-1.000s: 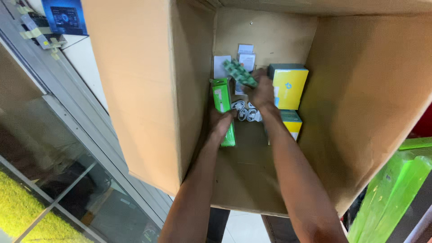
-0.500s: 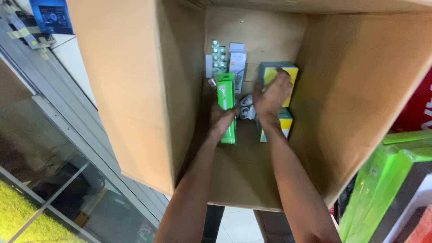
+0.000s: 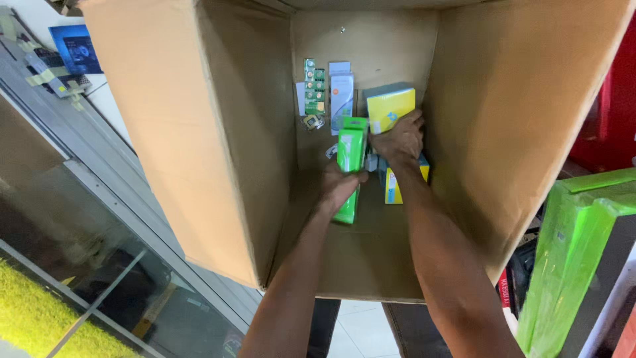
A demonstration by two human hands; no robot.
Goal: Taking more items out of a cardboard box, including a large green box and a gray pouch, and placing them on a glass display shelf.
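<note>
Deep in the carton [image 3: 218, 132], the left hand [image 3: 339, 187] is clamping the green box [image 3: 351, 156] mid-length — light, stiff card, probably crushable — while the right hand [image 3: 399, 140] is closing on the yellow box [image 3: 391, 107] just right of it.

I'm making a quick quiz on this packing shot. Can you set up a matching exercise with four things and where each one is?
Things:
1. green box
2. yellow box
3. left hand
4. flat packets

Places:
A. against the carton's far wall
B. at the right hand's fingertips
C. held upright in the carton's middle
D. wrapped round the green box's lower half

Pairs: 1-C, 2-B, 3-D, 4-A
</note>
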